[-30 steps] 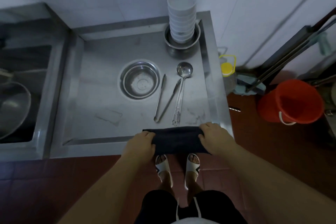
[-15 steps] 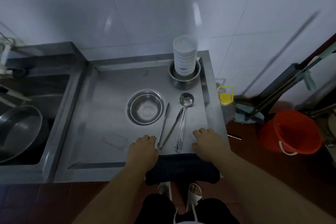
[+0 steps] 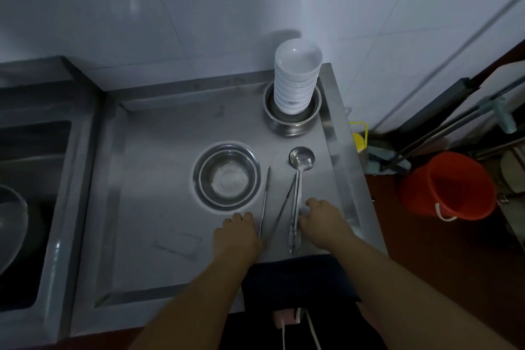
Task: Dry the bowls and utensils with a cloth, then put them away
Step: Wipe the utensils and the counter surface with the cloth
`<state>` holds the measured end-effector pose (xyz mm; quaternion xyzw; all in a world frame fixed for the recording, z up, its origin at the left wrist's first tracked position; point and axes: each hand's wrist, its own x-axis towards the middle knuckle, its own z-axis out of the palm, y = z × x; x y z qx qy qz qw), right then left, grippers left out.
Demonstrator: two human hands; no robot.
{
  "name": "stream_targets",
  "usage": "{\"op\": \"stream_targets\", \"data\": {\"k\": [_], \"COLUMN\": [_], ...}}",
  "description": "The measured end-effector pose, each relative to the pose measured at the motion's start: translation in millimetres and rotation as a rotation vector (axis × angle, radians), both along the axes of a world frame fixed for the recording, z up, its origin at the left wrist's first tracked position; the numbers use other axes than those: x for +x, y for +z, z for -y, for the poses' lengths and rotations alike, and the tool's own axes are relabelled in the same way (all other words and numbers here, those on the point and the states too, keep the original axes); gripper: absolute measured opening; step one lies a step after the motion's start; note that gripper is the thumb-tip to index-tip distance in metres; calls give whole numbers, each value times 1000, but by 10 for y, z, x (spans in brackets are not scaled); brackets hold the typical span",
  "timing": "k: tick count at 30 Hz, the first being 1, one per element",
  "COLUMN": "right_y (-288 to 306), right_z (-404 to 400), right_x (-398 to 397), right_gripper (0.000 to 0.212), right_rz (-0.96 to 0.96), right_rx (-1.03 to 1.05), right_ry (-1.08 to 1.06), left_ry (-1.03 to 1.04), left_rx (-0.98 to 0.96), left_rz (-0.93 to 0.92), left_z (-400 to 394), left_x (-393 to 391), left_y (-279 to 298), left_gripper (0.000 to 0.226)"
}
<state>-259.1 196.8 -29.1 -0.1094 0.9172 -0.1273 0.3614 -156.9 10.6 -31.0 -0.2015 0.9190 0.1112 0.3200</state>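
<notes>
A dark cloth [image 3: 298, 275] lies draped over the front edge of the steel counter [image 3: 159, 185], between my forearms. My left hand [image 3: 235, 236] rests flat on the counter just left of the steel tongs [image 3: 265, 204], holding nothing. Beside the handle of the steel ladle [image 3: 298, 179] is my right hand [image 3: 322, 220], fingers relaxed; I cannot tell if the thumb touches the handle. A steel bowl [image 3: 227, 176] stands upright left of the tongs. At the back right, a stack of several white bowls [image 3: 295, 77] sits inside another steel bowl [image 3: 292, 122].
A sink [image 3: 31, 207] on the left holds a large steel basin [image 3: 11, 224]. On the floor to the right stand a red bucket [image 3: 446, 187], a yellow-capped bottle [image 3: 359, 139] and mop handles [image 3: 454, 119]. A tiled wall rises behind.
Both hands let go of the cloth, left it on the counter's front edge and moved forward to either side of the tongs and ladle. The view tilted up.
</notes>
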Motion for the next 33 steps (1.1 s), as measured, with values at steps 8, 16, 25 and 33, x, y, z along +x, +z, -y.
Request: {"op": "stream_targets", "data": {"k": [8,16,25,33], "right_y": [-329,-566,-706,-712], "right_z": [74,124,224,409], "right_x": [-177,-353,-410,-402], "right_gripper": [37,32,21,40], "right_rz": [79,92,86,65], "right_rx": [-81,-127,-144,-90], "right_ry": [-244,-410,-479,-557], "left_ry": [128,311,362,469], "left_rx": [118,111,134,175], "left_rz": [-14,-21,-42,-110], "left_z": [-110,-400,-438,-198], "left_x": [-306,-611,-688,-529], "left_y": [-331,-524,-663,-603], "left_gripper": [58,67,60,65]}}
